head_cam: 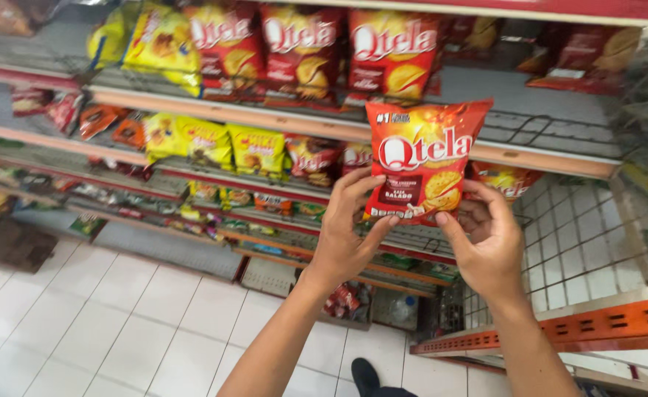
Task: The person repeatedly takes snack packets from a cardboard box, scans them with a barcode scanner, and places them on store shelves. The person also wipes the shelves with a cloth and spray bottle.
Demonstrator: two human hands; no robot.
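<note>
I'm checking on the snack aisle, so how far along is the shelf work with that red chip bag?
Already done: rows of red bags stand on the top shelf, with yellow bags below. In hand: the left hand and right hand hold one red chip bag by its bottom edge, in front of the shelves. Left: that bag rests on no shelf yet, and the wire shelf behind it shows bare space.

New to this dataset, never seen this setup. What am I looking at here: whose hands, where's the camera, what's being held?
There is no machine: one camera on a person's head looks down at their own bare hands in a shop aisle. The left hand and right hand together hold up a red-orange snack bag by its bottom edge, in front of the shelves. These carry more snack bags, red and yellow. Below is a white tiled floor, and a dark shoe shows at the bottom edge.
</note>
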